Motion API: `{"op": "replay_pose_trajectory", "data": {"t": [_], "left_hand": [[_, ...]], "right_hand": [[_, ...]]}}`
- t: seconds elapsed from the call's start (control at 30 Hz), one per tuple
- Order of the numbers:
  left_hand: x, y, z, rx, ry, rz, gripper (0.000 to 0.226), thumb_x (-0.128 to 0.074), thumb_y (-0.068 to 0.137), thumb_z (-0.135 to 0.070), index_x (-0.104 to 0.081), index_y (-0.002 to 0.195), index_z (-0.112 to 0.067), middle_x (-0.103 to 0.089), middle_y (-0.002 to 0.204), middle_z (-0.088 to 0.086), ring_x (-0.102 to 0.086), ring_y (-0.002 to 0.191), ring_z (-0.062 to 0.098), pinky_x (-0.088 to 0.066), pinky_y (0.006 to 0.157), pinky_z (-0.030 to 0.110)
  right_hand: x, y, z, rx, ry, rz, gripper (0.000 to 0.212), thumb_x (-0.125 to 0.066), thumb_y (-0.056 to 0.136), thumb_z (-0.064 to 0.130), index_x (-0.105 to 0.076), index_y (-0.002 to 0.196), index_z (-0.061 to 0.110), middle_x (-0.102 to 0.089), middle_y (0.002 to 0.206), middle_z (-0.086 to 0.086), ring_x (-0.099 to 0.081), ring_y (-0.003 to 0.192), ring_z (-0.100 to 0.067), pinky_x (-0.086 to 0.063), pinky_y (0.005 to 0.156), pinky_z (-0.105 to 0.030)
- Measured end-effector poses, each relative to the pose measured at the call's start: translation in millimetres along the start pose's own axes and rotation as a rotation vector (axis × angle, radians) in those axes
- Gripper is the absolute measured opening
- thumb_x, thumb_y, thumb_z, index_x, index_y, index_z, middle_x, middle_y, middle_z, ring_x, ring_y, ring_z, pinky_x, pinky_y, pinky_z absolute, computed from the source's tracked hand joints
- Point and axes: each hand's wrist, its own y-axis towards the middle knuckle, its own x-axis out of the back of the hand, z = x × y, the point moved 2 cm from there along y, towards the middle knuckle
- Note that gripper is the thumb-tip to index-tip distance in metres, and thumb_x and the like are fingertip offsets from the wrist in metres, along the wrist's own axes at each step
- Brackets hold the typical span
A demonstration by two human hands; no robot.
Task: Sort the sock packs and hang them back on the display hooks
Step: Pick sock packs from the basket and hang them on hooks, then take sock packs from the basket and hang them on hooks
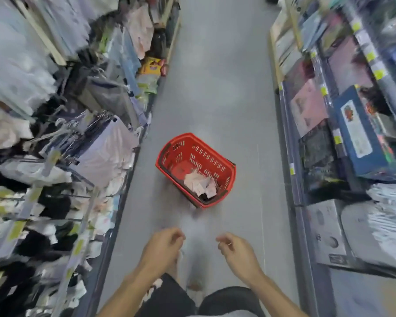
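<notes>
A red shopping basket [193, 154] stands on the aisle floor ahead of me, with several pale sock packs [200, 184] lying in its near end. Both of my hands are low in the view, fingers curled. Between them hangs a pale, heavily motion-blurred sock pack [196, 252]. My left hand [162, 248] grips its left edge. My right hand [238, 252] pinches at its right edge; the blur keeps the contact unclear. Display hooks [62, 202] crowded with sock packs fill the rack on my left.
Hanging clothes [21, 65] fill the upper left rack. Shelves on the right hold boxed and bagged goods [357, 133] with yellow price tags. The grey aisle floor [215, 88] runs between them beyond the basket. My knees [226, 300] show at the bottom edge.
</notes>
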Motion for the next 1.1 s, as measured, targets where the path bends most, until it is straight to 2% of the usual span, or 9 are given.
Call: {"op": "replay_pose_trajectory", "data": {"t": [0.1, 0.2, 0.3, 0.53, 0.63, 0.73, 0.87, 1.03, 1.1], "left_hand": [[2.9, 73.5, -8.7, -0.019, 0.061, 0.039, 0.009, -0.059, 0.087, -0.030, -0.060, 0.082, -0.037, -0.063, 0.070, -0.022, -0.060, 0.078, 0.004, -0.040, 0.061, 0.014], [8.7, 154.1, -14.6, -0.030, 0.132, 0.087, 0.011, -0.051, 0.089, -0.029, -0.062, 0.090, -0.027, -0.067, 0.085, -0.014, -0.062, 0.084, 0.012, -0.050, 0.069, 0.028], [6.7, 225.0, -14.0, -0.043, 0.195, 0.129, 0.011, -0.049, 0.090, -0.023, -0.058, 0.086, -0.019, -0.061, 0.077, -0.013, -0.057, 0.079, 0.014, -0.036, 0.056, 0.019], [-27.4, 374.8, 6.7, -0.091, 0.433, 0.301, 0.014, -0.043, 0.096, -0.023, -0.055, 0.091, -0.017, -0.067, 0.102, 0.008, -0.062, 0.101, 0.032, -0.047, 0.078, 0.040], [-59.2, 431.1, 23.9, -0.104, 0.485, 0.312, 0.017, -0.044, 0.095, -0.023, -0.060, 0.097, -0.015, -0.068, 0.103, 0.008, -0.062, 0.102, 0.033, -0.048, 0.079, 0.041], [-97.6, 483.5, 48.5, -0.084, 0.512, 0.324, 0.017, -0.045, 0.093, -0.022, -0.061, 0.097, -0.016, -0.069, 0.106, 0.007, -0.062, 0.102, 0.033, -0.048, 0.080, 0.041], [-154.6, 557.9, 87.8, -0.084, 0.511, 0.289, 0.016, -0.045, 0.093, -0.024, -0.057, 0.101, -0.018, -0.067, 0.110, 0.007, -0.063, 0.101, 0.035, -0.049, 0.078, 0.040], [-217.8, 650.2, 138.4, -0.079, 0.552, 0.233, 0.034, -0.052, 0.093, -0.029, -0.051, 0.123, -0.014, -0.061, 0.125, 0.011, -0.060, 0.111, 0.034, -0.045, 0.081, 0.040], [-234.8, 681.8, 154.2, -0.043, 0.532, 0.212, 0.043, -0.055, 0.092, -0.035, -0.047, 0.127, -0.011, -0.057, 0.128, 0.013, -0.055, 0.116, 0.033, -0.044, 0.087, 0.041]], "right_hand": [[2.8, 62.4, 3.3, -0.056, 0.033, -0.015, 0.022, -0.054, 0.089, 0.015, -0.070, 0.098, 0.028, -0.071, 0.084, 0.014, -0.068, 0.082, -0.007, -0.054, 0.082, -0.030], [-1.3, 131.9, 8.5, -0.114, 0.072, -0.019, 0.018, -0.055, 0.090, 0.013, -0.071, 0.097, 0.019, -0.073, 0.090, 0.006, -0.068, 0.086, -0.014, -0.054, 0.083, -0.033], [-6.9, 194.1, 6.1, -0.236, 0.116, -0.034, 0.016, -0.055, 0.090, 0.012, -0.070, 0.096, 0.012, -0.074, 0.097, 0.000, -0.068, 0.095, -0.020, -0.052, 0.087, -0.035], [-30.1, 332.8, -8.2, -0.408, 0.348, -0.083, 0.020, -0.053, 0.087, 0.009, -0.066, 0.082, 0.024, -0.067, 0.087, 0.006, -0.066, 0.100, -0.022, -0.053, 0.087, -0.037], [-47.8, 388.7, -31.6, -0.435, 0.406, -0.090, 0.024, -0.052, 0.088, 0.008, -0.068, 0.099, 0.021, -0.070, 0.107, -0.005, -0.068, 0.100, -0.029, -0.054, 0.091, -0.049], [-66.1, 441.8, -69.6, -0.476, 0.344, -0.116, 0.030, -0.055, 0.090, 0.010, -0.066, 0.118, 0.015, -0.069, 0.119, -0.005, -0.063, 0.112, -0.024, -0.048, 0.101, -0.040], [-94.3, 513.4, -115.1, -0.487, 0.276, -0.112, 0.038, -0.055, 0.091, 0.015, -0.061, 0.128, 0.013, -0.067, 0.124, -0.009, -0.062, 0.114, -0.030, -0.049, 0.099, -0.043], [-130.3, 603.5, -162.4, -0.406, 0.168, -0.130, 0.049, -0.049, 0.092, 0.013, -0.047, 0.140, 0.012, -0.048, 0.144, -0.011, -0.048, 0.131, -0.028, -0.041, 0.106, -0.038], [-143.0, 630.3, -175.7, -0.416, 0.148, -0.094, 0.060, -0.051, 0.092, 0.021, -0.032, 0.150, 0.016, -0.028, 0.157, -0.009, -0.028, 0.145, -0.028, -0.031, 0.117, -0.042]]}}
